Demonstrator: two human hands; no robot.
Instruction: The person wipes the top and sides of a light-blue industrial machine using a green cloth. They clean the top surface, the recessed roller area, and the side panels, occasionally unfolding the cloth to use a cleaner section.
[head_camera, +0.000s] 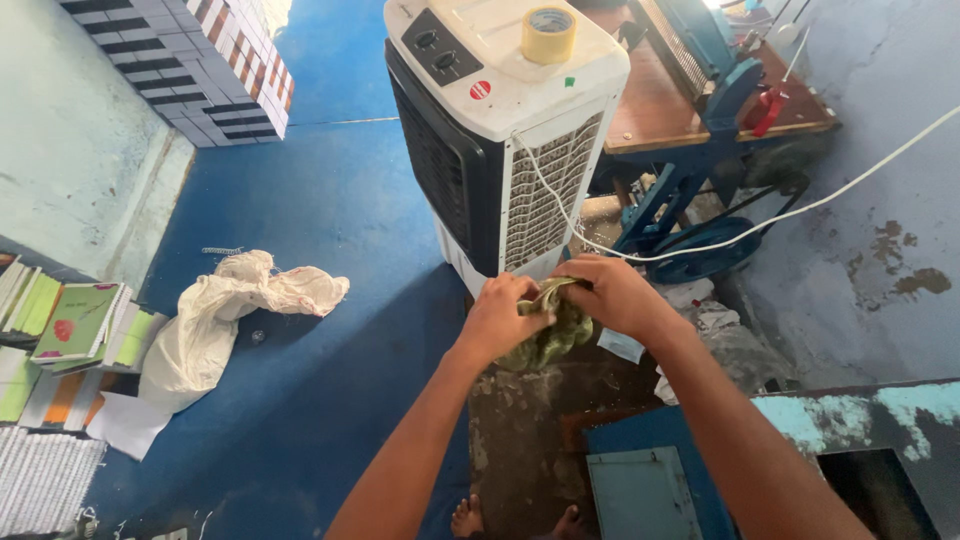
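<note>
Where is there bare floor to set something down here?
Bare blue floor lies between the stacked books, the white sack and the air cooler. Right of the cooler it is crowded: blue machine, cable, scraps. Both hands grip a green cloth.

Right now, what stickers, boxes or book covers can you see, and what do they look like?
Round red sticker: on the white air cooler top.
Small green sticker: beside the yellow tape roll.
Green book cover: left floor stack, red shape on it.
Striped packages: stacked top left, white, black, red.
</note>
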